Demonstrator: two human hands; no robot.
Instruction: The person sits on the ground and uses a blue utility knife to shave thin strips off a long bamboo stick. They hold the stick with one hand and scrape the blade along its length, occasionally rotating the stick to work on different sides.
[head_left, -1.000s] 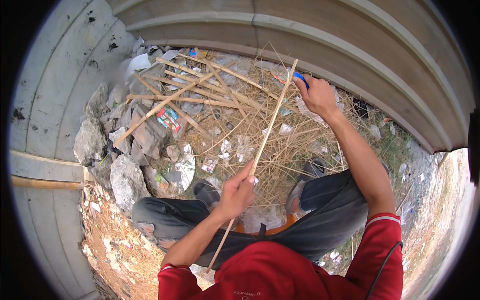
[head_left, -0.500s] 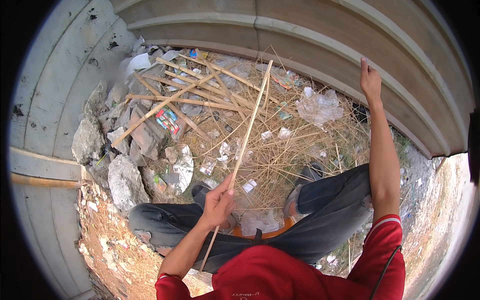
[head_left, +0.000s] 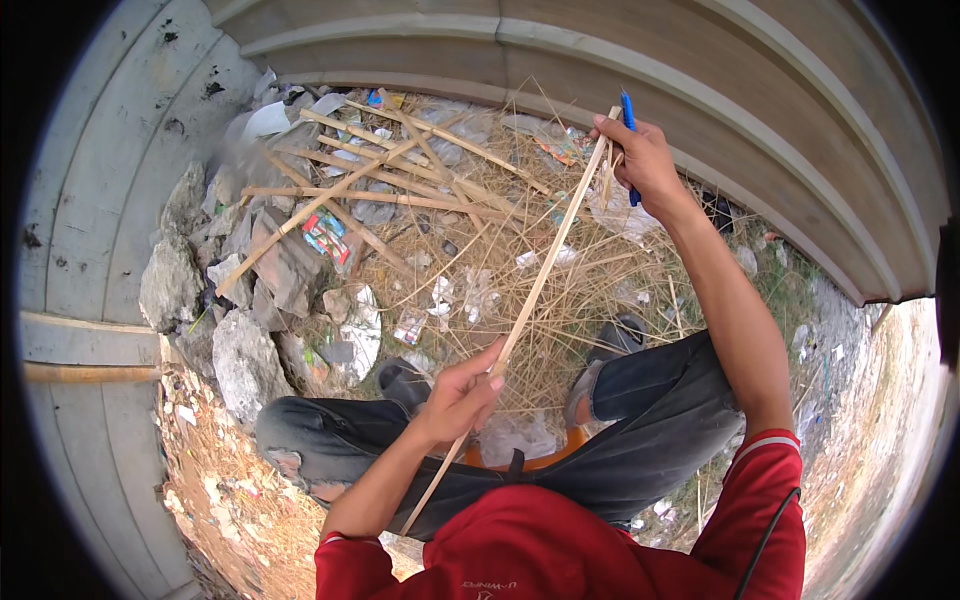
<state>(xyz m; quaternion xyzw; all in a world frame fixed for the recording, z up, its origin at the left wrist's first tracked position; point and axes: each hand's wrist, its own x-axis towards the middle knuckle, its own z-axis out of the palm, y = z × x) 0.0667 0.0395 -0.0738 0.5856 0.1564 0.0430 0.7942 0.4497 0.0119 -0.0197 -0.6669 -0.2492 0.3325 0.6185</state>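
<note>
A long, thin strip of pale wood, likely bamboo (head_left: 545, 272), slants from beside my lap up to the far right. My left hand (head_left: 460, 402) is closed around its lower part, thumb and fingers pressed on it. At the strip's far end is my right hand (head_left: 652, 168), its thumb against the tip. A slim blue tool (head_left: 628, 112) is gripped in that same hand, sticking out above and below the fingers; its exact kind is unclear. Thin splinters hang near the right fingers.
A crossed pile of pale wooden strips (head_left: 385, 165) lies ahead on the left, beside broken concrete chunks (head_left: 245, 365). Straw, shavings and plastic scraps (head_left: 515, 440) litter the ground between my feet. A ribbed metal wall (head_left: 420, 45) curves behind, and grey panels (head_left: 100, 200) stand left.
My right hand has come in from the far right to the strip's far end, and the blue tool now shows in it. The strip's far end has swung to the right.
</note>
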